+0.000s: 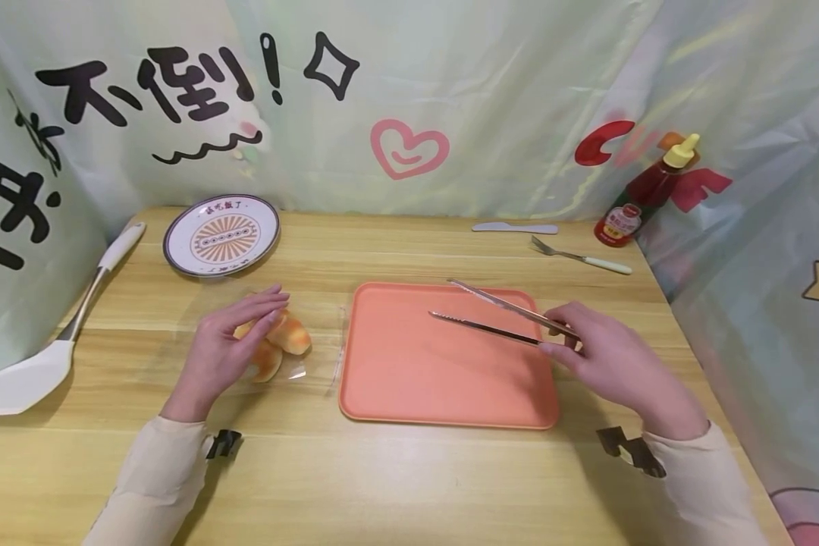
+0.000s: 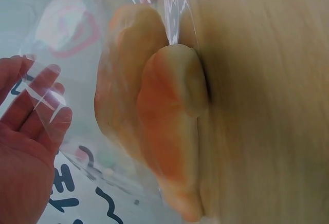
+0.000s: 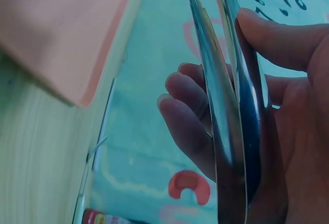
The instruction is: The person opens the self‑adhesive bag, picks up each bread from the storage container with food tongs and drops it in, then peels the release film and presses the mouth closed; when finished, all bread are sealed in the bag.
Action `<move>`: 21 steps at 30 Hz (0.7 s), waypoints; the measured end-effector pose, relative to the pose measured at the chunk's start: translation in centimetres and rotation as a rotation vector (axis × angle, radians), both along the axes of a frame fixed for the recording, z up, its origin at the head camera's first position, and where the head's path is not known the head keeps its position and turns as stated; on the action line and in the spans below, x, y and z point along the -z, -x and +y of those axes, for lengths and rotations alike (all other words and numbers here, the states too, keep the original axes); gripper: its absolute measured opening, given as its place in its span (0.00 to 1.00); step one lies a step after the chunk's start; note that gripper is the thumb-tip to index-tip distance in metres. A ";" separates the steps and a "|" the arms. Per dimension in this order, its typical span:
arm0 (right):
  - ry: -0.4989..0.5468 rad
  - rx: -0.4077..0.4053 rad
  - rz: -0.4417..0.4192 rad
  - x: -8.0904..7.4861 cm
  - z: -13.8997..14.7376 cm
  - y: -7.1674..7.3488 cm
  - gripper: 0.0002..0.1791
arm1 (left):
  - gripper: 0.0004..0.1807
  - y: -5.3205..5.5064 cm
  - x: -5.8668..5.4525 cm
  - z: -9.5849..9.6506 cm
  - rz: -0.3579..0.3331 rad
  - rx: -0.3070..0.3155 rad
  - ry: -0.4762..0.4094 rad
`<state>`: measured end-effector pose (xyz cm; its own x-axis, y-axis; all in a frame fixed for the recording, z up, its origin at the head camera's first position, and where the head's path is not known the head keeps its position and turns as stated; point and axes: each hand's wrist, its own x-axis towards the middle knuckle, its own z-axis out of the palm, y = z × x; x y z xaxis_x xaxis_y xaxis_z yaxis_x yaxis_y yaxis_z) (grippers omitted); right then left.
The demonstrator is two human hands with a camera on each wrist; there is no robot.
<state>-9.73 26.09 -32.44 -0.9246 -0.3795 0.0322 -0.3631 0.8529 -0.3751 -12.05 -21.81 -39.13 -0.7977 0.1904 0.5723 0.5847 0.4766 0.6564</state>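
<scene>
My left hand [image 1: 225,341] is above two golden-brown bread rolls [image 1: 292,335] at the left of the table. Its fingers pinch the raised edge of a clear plastic bag [image 2: 82,8] that surrounds the rolls. In the left wrist view the film stretches between that hand and the bread, and the rolls lie side by side, one partly covering the other. My right hand [image 1: 604,360] holds metal tongs [image 1: 491,327] between thumb and fingers. The tongs' arms are spread, with nothing between their serrated tips, above a pink tray [image 1: 409,387].
A patterned plate [image 1: 221,235] stands at the back left, beside a white-headed spatula [image 1: 37,375]. Toward the back right lie a butter knife [image 1: 515,227] and a fork [image 1: 580,258], with a red sauce bottle [image 1: 638,201] near the corner. Printed cloth hangs around the table's back and sides.
</scene>
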 end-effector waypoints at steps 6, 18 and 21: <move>0.006 0.026 0.023 0.3 1.3 -0.3 0.17 | 0.15 0.1 -0.1 0.1 0.006 0.008 -0.004; 0.015 0.087 0.019 0.9 4.0 -1.0 0.15 | 0.16 -0.1 0.1 -0.1 -0.007 0.012 -0.013; 0.018 0.095 0.038 1.4 4.8 -1.2 0.14 | 0.16 -0.2 0.1 -0.1 -0.015 0.008 -0.014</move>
<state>-8.49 30.84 -33.82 -0.9545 -0.2888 0.0743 -0.2949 0.8773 -0.3786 -11.88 -21.86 -39.27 -0.8046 0.1892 0.5628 0.5786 0.4628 0.6716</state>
